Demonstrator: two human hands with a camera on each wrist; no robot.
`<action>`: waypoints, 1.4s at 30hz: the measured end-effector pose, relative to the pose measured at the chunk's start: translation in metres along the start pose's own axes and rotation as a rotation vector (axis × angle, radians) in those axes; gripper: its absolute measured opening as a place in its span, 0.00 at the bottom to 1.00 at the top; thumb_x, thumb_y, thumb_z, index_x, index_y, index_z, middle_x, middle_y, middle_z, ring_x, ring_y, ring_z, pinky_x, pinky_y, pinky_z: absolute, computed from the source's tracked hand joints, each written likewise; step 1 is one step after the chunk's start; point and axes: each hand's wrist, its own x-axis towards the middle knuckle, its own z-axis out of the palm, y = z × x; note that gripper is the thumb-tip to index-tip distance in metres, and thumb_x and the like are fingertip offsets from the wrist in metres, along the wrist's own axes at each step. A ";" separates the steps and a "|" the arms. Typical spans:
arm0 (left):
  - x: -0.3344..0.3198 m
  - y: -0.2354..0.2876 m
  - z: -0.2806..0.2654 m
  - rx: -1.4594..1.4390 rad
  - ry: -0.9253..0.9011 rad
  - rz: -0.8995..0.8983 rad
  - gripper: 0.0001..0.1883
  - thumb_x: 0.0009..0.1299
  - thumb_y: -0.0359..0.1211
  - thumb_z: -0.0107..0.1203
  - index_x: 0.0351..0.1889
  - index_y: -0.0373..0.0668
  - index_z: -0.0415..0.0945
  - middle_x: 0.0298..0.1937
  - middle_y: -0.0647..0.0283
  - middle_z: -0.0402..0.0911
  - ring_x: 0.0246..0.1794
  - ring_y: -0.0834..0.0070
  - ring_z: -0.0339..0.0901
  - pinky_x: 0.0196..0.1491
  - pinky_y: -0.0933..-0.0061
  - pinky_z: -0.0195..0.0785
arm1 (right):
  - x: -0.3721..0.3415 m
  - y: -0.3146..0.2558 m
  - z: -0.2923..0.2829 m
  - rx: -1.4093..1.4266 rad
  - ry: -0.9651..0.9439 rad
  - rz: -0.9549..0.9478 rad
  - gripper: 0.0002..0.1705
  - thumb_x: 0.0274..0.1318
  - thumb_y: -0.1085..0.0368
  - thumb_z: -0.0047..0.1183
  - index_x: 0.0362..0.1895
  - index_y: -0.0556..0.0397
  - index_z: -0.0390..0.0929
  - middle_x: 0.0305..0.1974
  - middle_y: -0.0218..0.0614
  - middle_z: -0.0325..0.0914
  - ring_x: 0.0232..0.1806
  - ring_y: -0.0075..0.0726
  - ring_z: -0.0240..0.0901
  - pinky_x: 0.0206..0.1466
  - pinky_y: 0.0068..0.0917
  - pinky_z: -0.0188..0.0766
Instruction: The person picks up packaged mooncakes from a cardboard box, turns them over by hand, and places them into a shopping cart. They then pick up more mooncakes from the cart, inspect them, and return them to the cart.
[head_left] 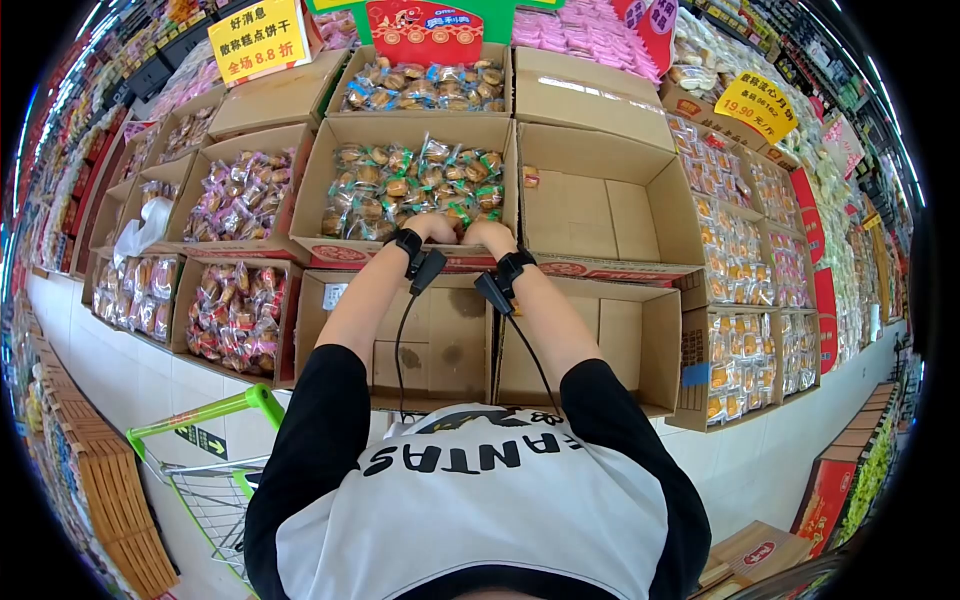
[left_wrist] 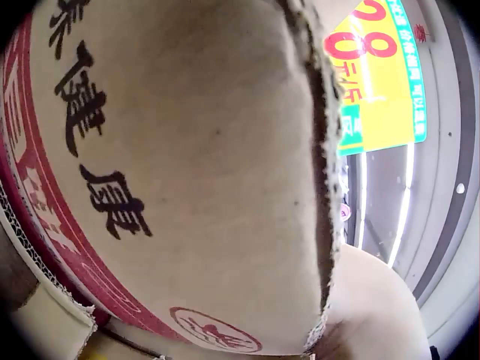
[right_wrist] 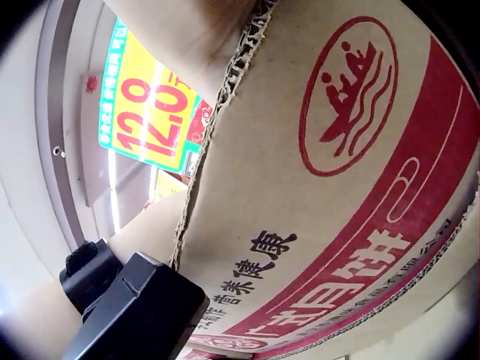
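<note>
Both hands reach over the front wall of a cardboard carton that holds several clear-wrapped pastries with green markings. My left hand is bent inward at the wrist, low at the front of the packets. Close beside it, my right hand dips into the same front part of the carton. The fingers of both hands are mostly hidden, and I cannot tell what they hold. In the left wrist view the printed carton wall fills most of the picture; the right wrist view shows this wall too.
Right of this carton stands another carton with one small packet in a corner. Below are two cartons with bare bottoms. Pink-wrapped packets fill cartons at left. A green-handled shopping cart stands lower left.
</note>
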 end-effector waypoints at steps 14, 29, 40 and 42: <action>0.033 -0.020 0.012 0.016 -0.050 0.049 0.22 0.59 0.38 0.44 0.53 0.46 0.63 0.50 0.57 0.69 0.46 0.62 0.68 0.44 0.64 0.61 | -0.003 -0.003 -0.001 0.016 -0.070 0.052 0.25 0.35 0.48 0.54 0.34 0.54 0.76 0.39 0.47 0.73 0.38 0.50 0.71 0.38 0.41 0.68; 0.009 -0.005 0.000 -0.105 0.056 0.030 0.15 0.60 0.32 0.44 0.45 0.39 0.67 0.29 0.57 0.74 0.23 0.71 0.70 0.24 0.70 0.62 | 0.006 0.003 0.005 -0.071 0.154 -0.143 0.33 0.37 0.40 0.52 0.36 0.59 0.74 0.35 0.48 0.74 0.34 0.47 0.72 0.36 0.39 0.70; -0.005 -0.015 -0.019 -0.285 0.375 0.157 0.14 0.61 0.39 0.45 0.31 0.36 0.66 0.22 0.58 0.70 0.21 0.72 0.67 0.25 0.71 0.60 | -0.023 -0.005 -0.008 -0.018 0.478 -0.292 0.29 0.39 0.45 0.52 0.39 0.56 0.70 0.33 0.49 0.73 0.37 0.50 0.70 0.40 0.39 0.68; -0.016 -0.011 -0.022 -0.314 0.395 0.156 0.13 0.61 0.39 0.46 0.31 0.35 0.66 0.23 0.57 0.71 0.23 0.70 0.67 0.27 0.70 0.60 | -0.028 -0.006 -0.009 -0.032 0.681 -0.390 0.31 0.39 0.43 0.51 0.40 0.55 0.68 0.33 0.49 0.72 0.36 0.52 0.70 0.39 0.40 0.67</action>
